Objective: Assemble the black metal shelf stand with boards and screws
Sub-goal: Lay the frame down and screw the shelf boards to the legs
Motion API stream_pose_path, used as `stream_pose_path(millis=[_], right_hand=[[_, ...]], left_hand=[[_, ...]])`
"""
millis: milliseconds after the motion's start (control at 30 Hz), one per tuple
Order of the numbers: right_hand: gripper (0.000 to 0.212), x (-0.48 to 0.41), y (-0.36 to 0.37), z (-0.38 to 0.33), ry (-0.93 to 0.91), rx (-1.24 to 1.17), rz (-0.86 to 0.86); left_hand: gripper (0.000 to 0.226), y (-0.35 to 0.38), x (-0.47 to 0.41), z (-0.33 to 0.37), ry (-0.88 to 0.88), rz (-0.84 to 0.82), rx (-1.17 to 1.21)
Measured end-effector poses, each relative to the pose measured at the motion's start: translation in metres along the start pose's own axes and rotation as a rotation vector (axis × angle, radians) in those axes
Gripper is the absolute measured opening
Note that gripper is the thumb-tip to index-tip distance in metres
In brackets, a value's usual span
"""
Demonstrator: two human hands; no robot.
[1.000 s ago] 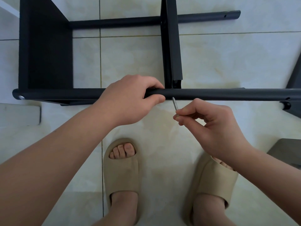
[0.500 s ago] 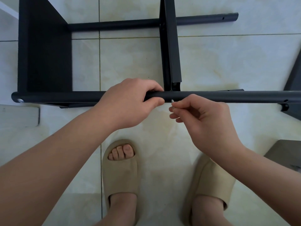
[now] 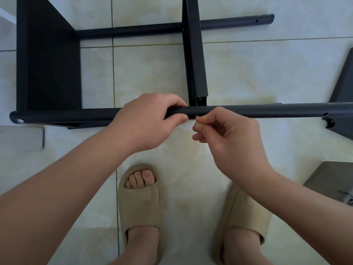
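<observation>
Pinching a screw at the shelf frame's front tube

Holding steady: the left hand (image 3: 147,119) is curled right round the front tube (image 3: 267,110) of the black shelf frame. Its fingers go over the top and the thumb underneath, just left of where the cross rail (image 3: 194,54) meets the tube. The right hand (image 3: 229,134) is in close beside it, thumb and forefinger pinched on a small silver screw (image 3: 196,119). The screw's tip is at the near side of the tube, directly below that joint, and the other fingers are tucked loosely under. Whether the screw sits in a hole I can't tell; the fingertips cover most of it.

The frame lies across the pale tiled floor (image 3: 248,73). Its front tube runs left to right through the whole scene, the rear tube (image 3: 133,29) lies parallel further away, and the cross rail links the two. At the left a black board (image 3: 49,64) spans between both tubes, with a silver bolt head (image 3: 20,121) showing at the front tube's left end. An open hole (image 3: 325,114) shows in the front tube out to the right, near a grey panel (image 3: 343,83). Down below, two beige slippers (image 3: 139,203) are planted, toes towards the frame.
</observation>
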State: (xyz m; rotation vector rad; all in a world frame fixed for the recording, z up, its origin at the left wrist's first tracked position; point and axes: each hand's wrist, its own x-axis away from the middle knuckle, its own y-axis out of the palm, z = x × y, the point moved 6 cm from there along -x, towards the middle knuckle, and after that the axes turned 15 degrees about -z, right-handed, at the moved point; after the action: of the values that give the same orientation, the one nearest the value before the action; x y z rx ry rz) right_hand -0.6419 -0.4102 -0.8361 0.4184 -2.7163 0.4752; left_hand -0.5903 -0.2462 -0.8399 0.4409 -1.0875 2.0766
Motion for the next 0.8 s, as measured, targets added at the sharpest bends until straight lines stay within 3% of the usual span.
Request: stream_pose_path(millis=[167, 367, 500, 600, 800], right_hand=[[0.019, 0.001, 0.001, 0.005, 0.01, -0.108, 0.038], [0.01, 0.004, 0.001, -0.003, -0.182, 0.213, 0.075], [0.019, 0.002, 0.004, 0.013, 0.027, -0.197, 0.046], [0.021, -0.002, 0.003, 0.015, 0.07, -0.406, 0.056], [0.019, -0.003, -0.005, 0.006, 0.139, -0.118, 0.008]], left_hand=[[0.012, 0.001, -0.001, 0.001, -0.007, 0.004, 0.007], [0.014, 0.001, -0.001, 0.001, -0.001, 0.0, 0.003], [0.012, 0.003, -0.002, 0.0, -0.01, -0.011, 0.004], [0.013, 0.004, -0.002, 0.002, 0.004, -0.005, -0.004], [0.011, 0.006, -0.002, 0.003, 0.002, -0.023, -0.002]])
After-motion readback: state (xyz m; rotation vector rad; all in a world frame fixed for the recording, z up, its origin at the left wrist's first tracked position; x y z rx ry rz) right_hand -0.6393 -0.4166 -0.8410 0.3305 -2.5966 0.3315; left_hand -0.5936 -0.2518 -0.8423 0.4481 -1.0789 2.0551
